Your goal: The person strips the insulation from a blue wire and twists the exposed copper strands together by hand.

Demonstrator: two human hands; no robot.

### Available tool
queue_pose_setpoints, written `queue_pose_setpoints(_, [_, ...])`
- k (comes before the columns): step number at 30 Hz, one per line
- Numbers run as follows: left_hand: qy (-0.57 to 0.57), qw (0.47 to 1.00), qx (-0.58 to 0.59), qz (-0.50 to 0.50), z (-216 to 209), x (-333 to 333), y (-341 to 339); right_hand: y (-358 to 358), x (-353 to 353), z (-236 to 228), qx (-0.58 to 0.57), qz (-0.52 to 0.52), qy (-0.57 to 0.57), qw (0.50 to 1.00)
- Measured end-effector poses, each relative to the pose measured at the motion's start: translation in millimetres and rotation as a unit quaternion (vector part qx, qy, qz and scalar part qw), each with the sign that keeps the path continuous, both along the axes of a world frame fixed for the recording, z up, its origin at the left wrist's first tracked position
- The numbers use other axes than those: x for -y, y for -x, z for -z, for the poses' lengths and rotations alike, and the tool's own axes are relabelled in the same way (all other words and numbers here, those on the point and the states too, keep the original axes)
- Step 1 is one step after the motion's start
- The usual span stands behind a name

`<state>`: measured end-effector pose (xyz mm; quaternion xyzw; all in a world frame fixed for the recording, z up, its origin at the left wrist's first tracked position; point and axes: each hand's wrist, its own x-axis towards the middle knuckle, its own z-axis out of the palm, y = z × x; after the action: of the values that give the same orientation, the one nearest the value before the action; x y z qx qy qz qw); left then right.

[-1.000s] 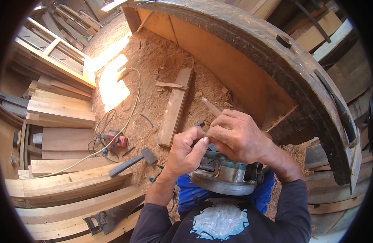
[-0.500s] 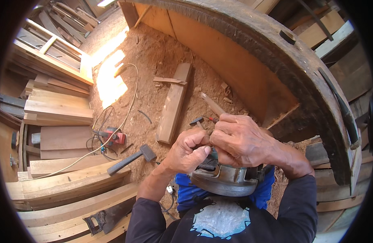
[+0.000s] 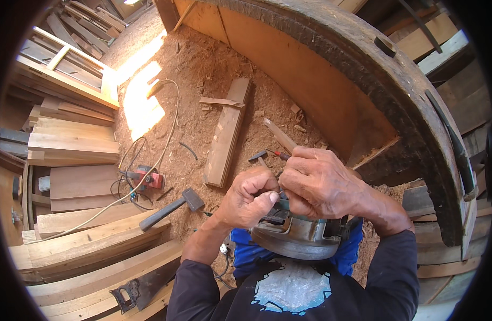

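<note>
Both my hands are closed and meet above a power tool [image 3: 294,243] with a rounded metal base, which rests on my lap over blue trousers. My left hand [image 3: 250,197] has thumb and fingers pinched together, and what lies between them is hidden. Beside it, my right hand [image 3: 323,182] curls its fingers inward with knuckles up; its grip is hidden from above. Just beyond my fingers show a small red-and-black piece [image 3: 280,155], a small hammer head [image 3: 257,155] and a narrow wood strip [image 3: 279,134]. Whether my right hand touches the strip I cannot tell.
On the shaving-covered floor lie stacked boards [image 3: 227,139], a mallet [image 3: 173,208] and a red corded power tool [image 3: 148,177]. Timber [image 3: 80,224] with a handsaw [image 3: 141,289] fills the left. A large curved wooden piece [image 3: 358,59] arches over the right.
The surroundings have shifted slightly left in the view. My hands keep nearly the same pose over the power tool, the right moving only a little.
</note>
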<state>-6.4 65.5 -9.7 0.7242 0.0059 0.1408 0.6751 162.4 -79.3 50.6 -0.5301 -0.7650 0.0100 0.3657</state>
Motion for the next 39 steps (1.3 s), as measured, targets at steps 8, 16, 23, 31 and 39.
queue_pose_setpoints(8, [0.029, 0.998, -0.005, -0.05, -6, 7, 11, -6, 8, 1, -0.172, 0.004, 0.087, 0.981])
queue_pose_setpoints(16, [0.189, 0.981, 0.037, -0.008, 3, 6, 14, -2, 18, -15, -0.034, 0.074, -0.02, 0.997])
queue_pose_setpoints(23, [0.272, 0.962, 0.001, -0.016, -4, 17, 13, 0, 10, 0, -0.087, 0.048, -0.02, 0.995])
queue_pose_setpoints(31, [0.019, 0.995, -0.018, -0.097, -3, 18, 20, 0, 18, -1, -0.071, 0.091, -0.012, 0.993])
queue_pose_setpoints(39, [0.149, 0.985, 0.0, -0.086, 6, 13, 23, -11, 29, -6, -0.117, 0.187, -0.025, 0.975])
